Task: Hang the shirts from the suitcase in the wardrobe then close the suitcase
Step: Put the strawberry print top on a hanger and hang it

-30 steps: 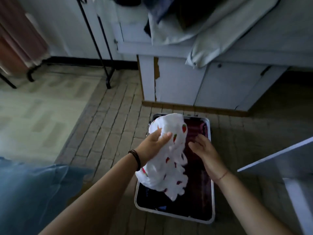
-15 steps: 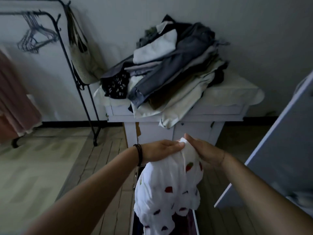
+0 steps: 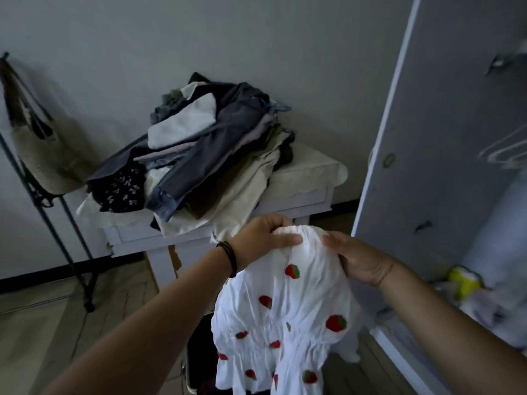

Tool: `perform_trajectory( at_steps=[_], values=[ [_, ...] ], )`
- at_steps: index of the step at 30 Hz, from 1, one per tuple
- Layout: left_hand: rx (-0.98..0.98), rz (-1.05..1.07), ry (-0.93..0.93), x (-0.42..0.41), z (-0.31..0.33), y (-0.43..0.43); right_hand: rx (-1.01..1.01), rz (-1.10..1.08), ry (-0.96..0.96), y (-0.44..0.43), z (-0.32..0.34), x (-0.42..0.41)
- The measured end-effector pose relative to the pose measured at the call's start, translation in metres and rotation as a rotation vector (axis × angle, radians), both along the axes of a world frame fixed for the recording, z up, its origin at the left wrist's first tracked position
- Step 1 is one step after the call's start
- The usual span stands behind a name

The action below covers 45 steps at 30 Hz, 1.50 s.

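A white shirt with red strawberry prints [image 3: 285, 323] hangs in front of me, held up at its gathered top edge. My left hand [image 3: 262, 238] grips that edge from the left and my right hand [image 3: 356, 260] grips it from the right. Below the shirt, part of the open suitcase [image 3: 196, 357] shows on the floor, mostly hidden by the fabric. The wardrobe's open grey door [image 3: 422, 166] stands at the right, and pale hangers [image 3: 504, 149] show inside, blurred.
A white table [image 3: 285, 206] behind the shirt carries a tall pile of folded clothes [image 3: 205, 149]. A black clothes rack [image 3: 57, 223] with a woven bag [image 3: 42, 158] stands at the left. Clothes and a yellow item [image 3: 464, 280] lie low in the wardrobe.
The shirt came up out of the suitcase, from my left hand alone to both hands on its top edge. My view rose from the floor and turned right toward the wardrobe.
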<state>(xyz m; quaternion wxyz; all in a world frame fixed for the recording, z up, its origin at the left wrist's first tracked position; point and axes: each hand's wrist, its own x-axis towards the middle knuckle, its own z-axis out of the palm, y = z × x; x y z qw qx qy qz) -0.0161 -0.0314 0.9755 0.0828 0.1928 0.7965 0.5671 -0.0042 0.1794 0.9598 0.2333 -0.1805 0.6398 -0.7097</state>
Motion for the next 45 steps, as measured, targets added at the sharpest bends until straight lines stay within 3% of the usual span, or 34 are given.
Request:
perform_trajectory(
  at_steps=[11,18,20,28,33,37,40,45],
  values=[
    [-0.231,-0.282,-0.024,-0.055,0.014,0.111,-0.114,-0.625,0.119,0.161,0.025,0.0],
    [-0.652,-0.294,0.16,-0.12,0.019,0.209,-0.027,-0.708,0.22,0.292,0.037,-0.011],
    [-0.677,-0.266,0.211,-0.137,0.018,0.24,0.01,-0.802,0.224,0.335,0.038,-0.011],
    [-0.487,-0.327,0.281,-0.172,0.013,0.376,0.129,-0.935,0.187,0.456,0.032,-0.015],
    [-0.131,-0.411,0.078,-0.169,0.027,0.454,0.496,-1.038,0.319,0.493,0.017,-0.04],
    [0.044,-0.456,-0.013,-0.162,0.03,0.522,0.342,-1.184,0.378,0.479,0.02,-0.061],
    [0.108,-0.565,-0.205,-0.166,0.027,0.556,0.243,-1.137,0.3,0.466,0.02,-0.073],
    [0.144,-0.631,-0.377,-0.184,0.036,0.587,0.18,-1.267,0.327,0.476,0.02,-0.095]
  ],
)
